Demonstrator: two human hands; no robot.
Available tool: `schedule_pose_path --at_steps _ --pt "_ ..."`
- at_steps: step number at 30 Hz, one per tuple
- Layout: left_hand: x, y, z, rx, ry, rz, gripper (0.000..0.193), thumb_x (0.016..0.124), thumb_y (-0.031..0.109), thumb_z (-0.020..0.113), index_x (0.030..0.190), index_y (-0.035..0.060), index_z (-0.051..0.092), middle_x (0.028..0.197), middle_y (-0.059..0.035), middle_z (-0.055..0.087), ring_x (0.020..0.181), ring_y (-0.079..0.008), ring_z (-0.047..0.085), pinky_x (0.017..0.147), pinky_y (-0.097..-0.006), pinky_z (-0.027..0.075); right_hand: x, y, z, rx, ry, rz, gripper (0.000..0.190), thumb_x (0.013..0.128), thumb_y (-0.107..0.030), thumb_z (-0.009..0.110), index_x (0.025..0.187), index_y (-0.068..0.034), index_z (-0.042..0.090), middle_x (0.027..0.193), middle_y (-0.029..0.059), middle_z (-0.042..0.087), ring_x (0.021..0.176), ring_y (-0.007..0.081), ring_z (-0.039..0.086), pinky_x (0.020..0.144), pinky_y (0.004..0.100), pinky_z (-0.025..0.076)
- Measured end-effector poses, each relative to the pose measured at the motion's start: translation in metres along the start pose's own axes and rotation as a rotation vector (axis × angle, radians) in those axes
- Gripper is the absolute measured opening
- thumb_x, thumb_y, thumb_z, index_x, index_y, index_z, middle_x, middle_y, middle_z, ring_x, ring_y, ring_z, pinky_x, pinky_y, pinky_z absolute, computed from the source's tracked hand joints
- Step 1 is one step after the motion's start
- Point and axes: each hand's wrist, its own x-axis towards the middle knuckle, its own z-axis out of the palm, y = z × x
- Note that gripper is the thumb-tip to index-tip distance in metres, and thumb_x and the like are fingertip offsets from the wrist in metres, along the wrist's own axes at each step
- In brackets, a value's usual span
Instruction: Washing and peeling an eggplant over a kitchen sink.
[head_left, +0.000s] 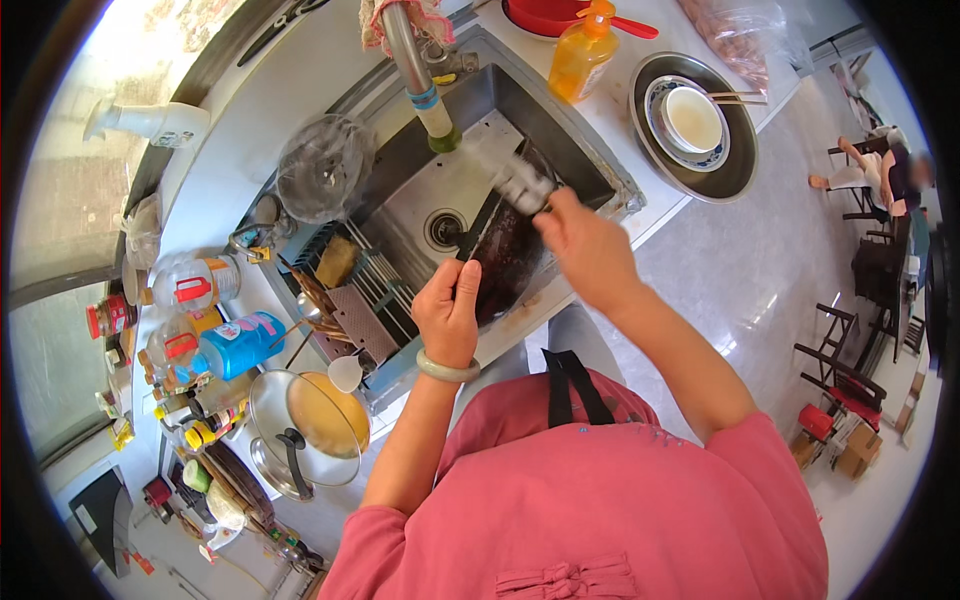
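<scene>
My left hand (448, 311), with a pale bangle at its wrist, grips the handle of a dark, stained wok (514, 251) tilted on its side over the near part of the steel sink (577, 150). My right hand (585, 244) is closed on a blurred, whitish scrubbing thing (521, 184) at the wok's upper edge; its exact kind cannot be told. Left of it the faucet (409, 56) ends in a green-tipped spout above the basin. The drain (444, 229) shows beside the wok's handle.
A steel basin (637, 97) with stacked bowls and chopsticks stands right of the sink, near an orange pump bottle (583, 60). A drying rack (382, 277), a blue bottle (240, 345) and a glass lid (262, 420) lie left. A person (896, 176) sits far right, near chairs.
</scene>
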Motion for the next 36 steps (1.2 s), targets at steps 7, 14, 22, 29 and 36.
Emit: schedule_pose_path --at_steps 7,14,22,29,36 --pt "-0.004 0.008 0.005 0.081 -0.002 0.027 0.027 0.095 0.022 0.064 0.077 0.0024 0.058 0.061 -0.0097 0.048 0.053 -0.0192 0.042 0.053 -0.0315 0.038 0.031 0.044 -0.014 -0.145 -0.016 0.052 0.029 0.098 -0.037 0.051 0.105 -0.009 0.052 0.083 0.0187 0.068 0.077 0.0419 0.065 0.066 0.0536 0.049" --pt "-0.009 0.01 0.004 0.137 -0.012 0.069 0.029 0.094 0.022 0.065 0.074 0.0034 0.056 0.062 -0.0123 0.047 0.053 -0.0272 0.046 0.051 -0.034 0.037 0.06 0.054 -0.054 -0.171 -0.285 -0.018 0.034 0.098 -0.04 0.049 0.103 -0.007 0.057 0.084 0.0203 0.068 0.084 0.0416 0.065 0.072 0.052 0.048" --pt "-0.012 0.017 0.011 0.186 -0.034 0.168 0.027 0.089 0.017 0.069 0.069 0.0043 0.055 0.062 -0.0117 0.048 0.053 -0.0291 0.049 0.05 -0.0364 0.037 0.083 0.051 -0.086 -0.299 -0.49 -0.017 0.035 0.097 -0.038 0.049 0.105 -0.006 0.062 0.084 0.0218 0.067 0.081 0.0418 0.065 0.073 0.051 0.048" --pt "-0.008 0.018 0.014 0.23 -0.042 0.209 0.024 0.088 0.014 0.068 0.071 0.0032 0.055 0.062 -0.0116 0.047 0.054 -0.029 0.048 0.051 -0.0358 0.037 0.095 0.049 -0.092 -0.331 -0.55 -0.067 0.036 0.097 -0.035 0.051 0.104 -0.002 0.063 0.084 0.0225 0.067 0.081 0.0411 0.065 0.074 0.0496 0.049" --pt "-0.003 0.022 0.017 0.222 -0.054 0.229 0.023 0.089 0.014 0.068 0.072 0.0017 0.057 0.063 -0.0128 0.048 0.055 -0.0313 0.048 0.052 -0.0366 0.037 0.1 0.032 -0.1 -0.382 -0.649 -0.082 0.032 0.096 -0.033 0.052 0.101 -0.004 0.063 0.085 0.0212 0.067 0.082 0.0408 0.065 0.075 0.0491 0.049"
